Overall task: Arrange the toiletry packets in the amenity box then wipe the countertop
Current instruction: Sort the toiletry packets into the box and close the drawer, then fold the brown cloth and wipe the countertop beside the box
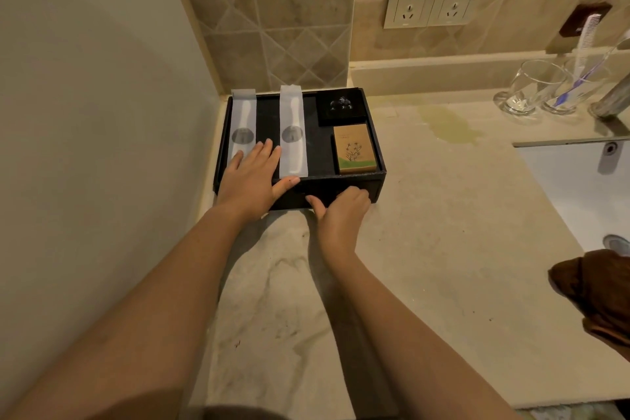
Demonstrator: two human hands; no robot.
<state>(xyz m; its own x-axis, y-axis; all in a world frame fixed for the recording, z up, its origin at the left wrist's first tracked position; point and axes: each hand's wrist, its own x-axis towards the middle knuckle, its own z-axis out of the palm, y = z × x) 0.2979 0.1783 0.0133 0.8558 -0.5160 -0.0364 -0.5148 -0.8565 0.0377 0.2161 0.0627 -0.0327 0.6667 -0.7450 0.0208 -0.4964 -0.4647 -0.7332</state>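
Note:
A black amenity box (378, 160) sits in the back left corner of the beige countertop (443, 232). Inside lie two long white packets, one at the left (242, 119) and one in the middle (291, 133), plus a small black box (341, 106) and a tan soap box (355, 148) on the right. My left hand (250, 181) rests flat on the box's front left, fingers spread over the left packet's near end. My right hand (341, 210) is curled against the box's front wall, thumb at its lower edge.
A brown cloth (596, 293) lies bunched at the counter's right edge by the white sink (579, 187). Two glasses (531, 89) stand at the back right, one holding a toothbrush and comb. Wall sockets (433, 0) are above; a yellowish stain (450, 126) marks the counter.

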